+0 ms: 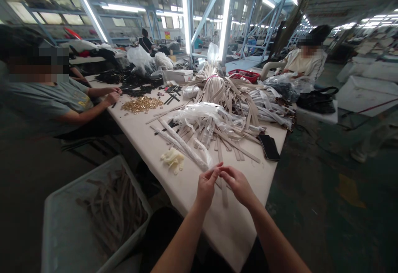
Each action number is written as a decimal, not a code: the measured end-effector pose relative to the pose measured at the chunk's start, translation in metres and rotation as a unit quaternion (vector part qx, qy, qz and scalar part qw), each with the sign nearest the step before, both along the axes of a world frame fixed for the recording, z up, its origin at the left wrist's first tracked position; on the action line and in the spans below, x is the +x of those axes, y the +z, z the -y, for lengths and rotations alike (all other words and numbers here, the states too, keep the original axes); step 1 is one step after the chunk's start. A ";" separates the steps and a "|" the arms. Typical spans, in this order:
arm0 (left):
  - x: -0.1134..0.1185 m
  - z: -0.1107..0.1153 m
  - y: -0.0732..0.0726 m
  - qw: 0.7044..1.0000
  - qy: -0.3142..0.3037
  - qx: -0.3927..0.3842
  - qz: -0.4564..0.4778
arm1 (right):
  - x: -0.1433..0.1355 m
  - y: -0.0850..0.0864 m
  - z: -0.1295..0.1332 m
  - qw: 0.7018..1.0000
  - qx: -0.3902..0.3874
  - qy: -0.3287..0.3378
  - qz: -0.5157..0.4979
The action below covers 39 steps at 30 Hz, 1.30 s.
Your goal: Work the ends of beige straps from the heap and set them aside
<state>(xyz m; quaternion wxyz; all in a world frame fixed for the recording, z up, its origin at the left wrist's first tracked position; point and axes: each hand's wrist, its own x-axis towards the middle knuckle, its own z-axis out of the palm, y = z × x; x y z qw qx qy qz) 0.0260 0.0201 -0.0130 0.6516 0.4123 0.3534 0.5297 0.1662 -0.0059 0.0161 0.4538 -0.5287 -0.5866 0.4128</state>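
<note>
Both my hands meet over the near part of the table, fingertips pinched together around a flat beige strap [224, 192]. My left hand [206, 184] is closed on it from the left, thumb and forefinger at the strap. From the right, my right hand [238, 184] pinches it at nearly the same spot. One end of the strap hangs down toward me, slightly blurred. Just beyond my hands lie more beige straps [238, 150] and a long strip wrapped in white plastic [186, 146]. The gripped spot itself is hidden by my fingers.
A large heap of beige straps [217, 90] with clear plastic [202, 113] covers the table [180, 186]. Pale gloves [173, 160], a black phone [269, 147] and gold metal pieces [141, 104] lie around it. A bin [51, 219] of straps stands left. People sit left and right.
</note>
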 end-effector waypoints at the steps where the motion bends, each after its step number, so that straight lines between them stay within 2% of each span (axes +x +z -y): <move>1: 0.001 0.005 -0.001 1.000 -0.004 -0.011 0.005 | -0.006 -0.006 0.001 0.999 -0.016 0.004 -0.032; 4: 0.000 0.012 -0.007 0.998 -0.012 -0.056 0.028 | -0.020 -0.024 0.008 0.993 -0.034 0.001 -0.111; 7: -0.005 0.012 -0.010 0.994 -0.016 -0.093 0.058 | -0.026 -0.034 0.018 0.988 -0.041 -0.029 -0.145; 10: -0.008 0.012 -0.007 0.994 -0.029 -0.095 0.051 | -0.026 -0.035 0.025 0.974 -0.078 -0.060 -0.202; 15: -0.004 0.018 -0.001 0.992 -0.071 -0.096 0.029 | -0.025 -0.028 0.023 0.957 -0.110 -0.040 -0.267; 18: 0.000 0.022 -0.001 0.990 -0.077 -0.110 0.040 | -0.028 -0.026 0.024 0.959 -0.082 -0.068 -0.263; 24: -0.001 0.021 -0.003 0.987 -0.071 -0.129 0.064 | -0.035 -0.029 0.043 0.977 -0.018 -0.154 -0.147; 30: -0.001 -0.009 -0.011 0.986 0.004 -0.149 0.077 | -0.040 -0.042 0.061 0.980 -0.021 -0.170 -0.104; 39: -0.005 -0.087 -0.014 0.985 0.071 -0.150 0.044 | -0.031 -0.054 0.054 0.981 -0.015 -0.165 -0.098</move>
